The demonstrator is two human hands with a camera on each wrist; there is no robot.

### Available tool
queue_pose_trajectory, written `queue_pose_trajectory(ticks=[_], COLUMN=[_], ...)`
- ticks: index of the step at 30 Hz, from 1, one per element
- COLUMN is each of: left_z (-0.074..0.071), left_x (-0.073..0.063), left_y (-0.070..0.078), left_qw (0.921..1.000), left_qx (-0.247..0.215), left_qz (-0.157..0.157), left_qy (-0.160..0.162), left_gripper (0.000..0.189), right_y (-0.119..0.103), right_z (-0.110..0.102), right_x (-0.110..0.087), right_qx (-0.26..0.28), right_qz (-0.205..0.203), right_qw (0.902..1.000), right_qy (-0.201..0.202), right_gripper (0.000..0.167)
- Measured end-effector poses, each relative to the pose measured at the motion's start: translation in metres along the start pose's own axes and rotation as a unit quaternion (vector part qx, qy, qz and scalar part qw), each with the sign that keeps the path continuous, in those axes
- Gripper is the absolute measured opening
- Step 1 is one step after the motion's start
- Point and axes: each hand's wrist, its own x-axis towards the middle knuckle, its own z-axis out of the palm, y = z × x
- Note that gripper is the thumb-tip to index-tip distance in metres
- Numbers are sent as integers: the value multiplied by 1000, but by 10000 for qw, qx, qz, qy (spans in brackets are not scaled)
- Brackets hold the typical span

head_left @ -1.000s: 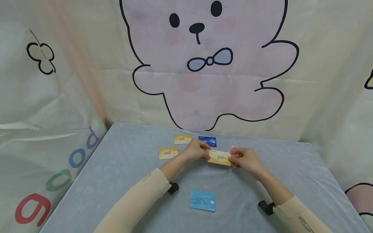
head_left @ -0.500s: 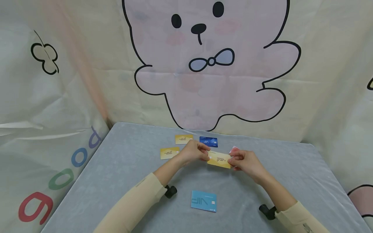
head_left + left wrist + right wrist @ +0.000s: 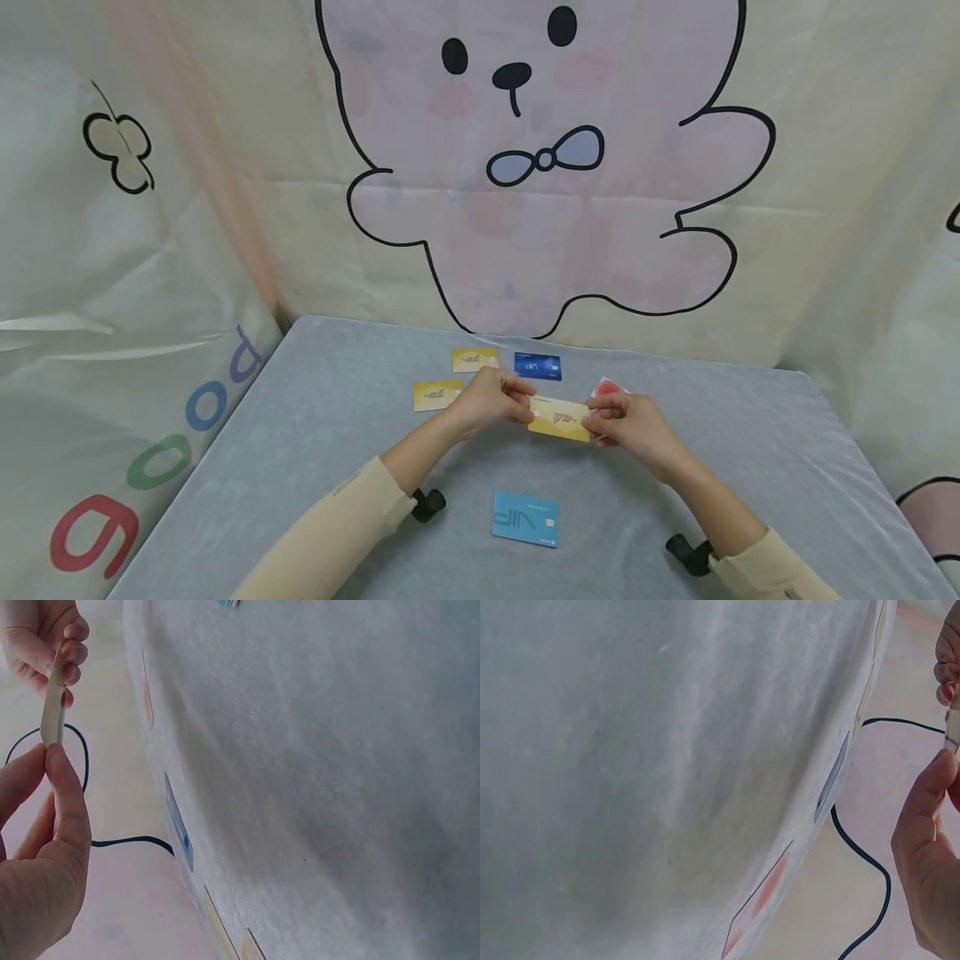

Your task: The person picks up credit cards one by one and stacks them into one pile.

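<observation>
A yellow card (image 3: 558,418) is raised above the table between both hands, its printed face toward the head camera. My left hand (image 3: 486,402) pinches its left end with thumb and fingers; my right hand (image 3: 636,429) pinches the right end. Seen edge-on in the left wrist view, the card (image 3: 52,712) looks thin and pale; whether it is one card or more I cannot tell. Just behind the right hand lies a pink-and-red card (image 3: 608,387), partly hidden by the fingers. A dark blue card (image 3: 537,366) rests beyond the held one.
Two more yellow cards, one at the back (image 3: 475,359) and one nearer (image 3: 437,395), lie left of the blue card. Closer to the person is a light blue card (image 3: 525,518) marked VIP. The grey cloth-covered table (image 3: 300,417) ends against a printed curtain (image 3: 540,250).
Both hands have drawn the yellow card slightly toward the person and to the left. More of the pink-and-red card shows behind the right hand. Cards on the table stay in place.
</observation>
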Motion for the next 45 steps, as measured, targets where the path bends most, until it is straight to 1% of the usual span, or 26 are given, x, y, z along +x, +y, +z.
queue_pose_trajectory(ticks=[9, 12, 17, 20, 26, 31, 37, 41, 45], left_z=[-7, -8, -6, -5, -4, -5, -5, -5, -6], left_x=[-19, -24, -30, -33, -42, -48, -55, -60, -64], left_y=[4, 5, 6, 5, 0, -5, -9, -12, -14], left_qw=[10000, 10000, 9998, 9995, 9994, 9994, 9992, 9991, 9991], left_qx=[29, 2, 23, 85, 96, -20, 12, 25, 59], left_qz=[-22, -49, -193, -260, -200, -255, -309, -336, -352], left_qy=[-6, -14, 88, 181, 277, 244, 253, 260, 224], left_gripper=[31, 30, 30, 29, 27, 26, 26, 26, 27], right_y=[-7, -6, -5, -5, -3, -2, 1, 3, 4], right_z=[9, 10, 12, 14, 20, 23, 27, 31, 33], right_x=[-7, -10, -13, -15, -20, -24, -28, -29, -31], right_qx=[38, 84, 175, 170, 179, 196, 250, 205, 188], right_qz=[-25, -51, -106, -116, -94, -145, -198, -159, -195], right_qw=[10000, 9999, 9996, 9996, 9995, 9991, 9981, 9982, 9974], right_qy=[-40, -78, -183, -199, -234, -334, -527, -545, -663], right_gripper=[42, 41, 42, 42, 38, 37, 34, 35, 34])
